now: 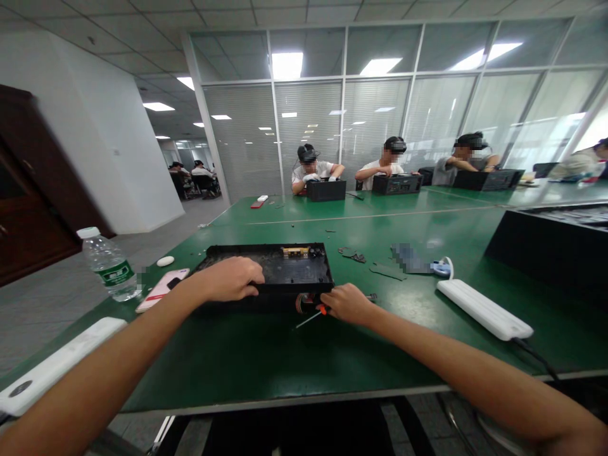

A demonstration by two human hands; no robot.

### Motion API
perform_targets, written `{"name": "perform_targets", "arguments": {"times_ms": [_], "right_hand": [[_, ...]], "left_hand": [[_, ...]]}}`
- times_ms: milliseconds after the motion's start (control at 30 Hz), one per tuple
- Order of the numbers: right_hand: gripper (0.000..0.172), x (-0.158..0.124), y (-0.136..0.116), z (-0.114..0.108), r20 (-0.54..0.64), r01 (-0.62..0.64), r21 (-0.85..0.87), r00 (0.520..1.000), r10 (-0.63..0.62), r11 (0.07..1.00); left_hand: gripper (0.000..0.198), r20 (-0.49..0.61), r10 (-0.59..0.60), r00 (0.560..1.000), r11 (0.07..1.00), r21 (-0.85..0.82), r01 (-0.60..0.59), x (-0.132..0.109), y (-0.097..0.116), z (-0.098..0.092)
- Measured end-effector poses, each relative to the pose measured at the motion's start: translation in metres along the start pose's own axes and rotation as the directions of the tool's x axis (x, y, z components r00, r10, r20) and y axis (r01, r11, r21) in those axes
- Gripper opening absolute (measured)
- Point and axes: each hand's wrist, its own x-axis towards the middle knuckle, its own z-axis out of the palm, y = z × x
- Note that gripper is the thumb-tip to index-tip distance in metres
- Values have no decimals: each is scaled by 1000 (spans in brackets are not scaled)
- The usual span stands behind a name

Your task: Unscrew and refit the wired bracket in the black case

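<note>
A black open device case [285, 269] lies on the green table [266, 361] in front of me, with a small yellowish part inside near its far wall. My left hand [232, 278] rests curled over the case's near left rim, gripping it. My right hand [349, 304] is closed around a small screwdriver [311, 315] with a red collar, its thin metal shaft pointing left and toward me. The screwdriver sits at the case's front wall, beside a bundle of coloured wires [304, 301].
A water bottle [109, 265], a pink phone [161, 289] and a white power strip [52, 370] lie at the left. Another white power strip [484, 309] and loose parts [354, 254] lie at the right. Several people work at black boxes at the table's far side.
</note>
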Motion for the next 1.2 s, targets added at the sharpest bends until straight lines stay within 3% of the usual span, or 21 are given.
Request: {"name": "perform_targets", "arguments": {"times_ms": [100,200,333,467,533,667,800,867,1000,1100,1200], "right_hand": [[22,24,20,10,62,-28,-56,998,31,998],[25,26,39,17,-8,-48,-73,999,48,996],[38,-4,74,22,-106,-122,-2,987,121,993],[20,-36,112,20,-150,-199,135,964,219,971],[21,-41,120,18,-200,-260,173,935,292,950],[29,-29,105,18,-231,-328,264,892,389,907],[45,-7,74,20,-76,-390,400,888,454,830],[55,1,62,19,21,-424,405,890,455,810],[66,5,50,20,112,-443,435,891,441,784],[63,7,49,23,112,-440,459,890,442,772],[61,9,47,26,97,-415,473,901,422,777]], "left_hand": [[13,43,-18,999,997,-68,21,-23,23,7],[13,66,-8,998,998,-60,12,-36,34,21],[12,87,-4,996,1000,-16,6,-41,40,41],[9,121,16,992,1000,9,-17,-36,40,63],[9,134,30,991,1000,-1,-30,-30,36,72],[20,158,-8,987,997,-79,21,-11,13,79],[74,-22,-198,980,980,-33,197,25,-26,79],[90,-40,-270,962,963,-4,270,44,-44,84],[89,-4,-275,961,961,3,275,67,-60,105],[82,-69,-297,952,953,33,300,67,-58,117],[80,-58,-347,936,935,52,350,61,-56,120]]}}
